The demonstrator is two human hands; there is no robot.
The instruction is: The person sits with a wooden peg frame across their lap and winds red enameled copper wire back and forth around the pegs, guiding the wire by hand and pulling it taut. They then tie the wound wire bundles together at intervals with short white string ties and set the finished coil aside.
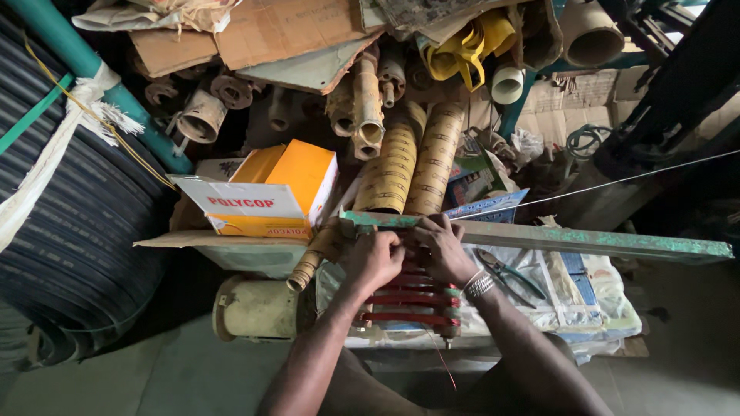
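**Red-wound coil on the workbench, both hands at its far end**

- Coil (412,296): a frame wound with red bands, lying on a plastic sheet (586,300) over the bench, near its front edge. Several red bands lie snug across it; a loose red wire (443,362) trails from the near end over the front edge. Judged from this, most of the winding is laid, with the far end in hand and the tail not yet dressed.
- Left hand (372,260): fingers curled and pressed down on the coil's far end, just under the green bar (539,235). Whether it pinches a strand cannot be told.
- Right hand (445,250): touching the left, fingers bent onto the same end; a metal bracelet (479,286) at the wrist.
- Pliers (505,273): on the sheet, just right of the right wrist, untouched.
- Beyond the bar: an orange box (289,185), patterned paper rolls (412,162), cardboard tubes.
- Left of the coil: a pale motor housing (254,308).
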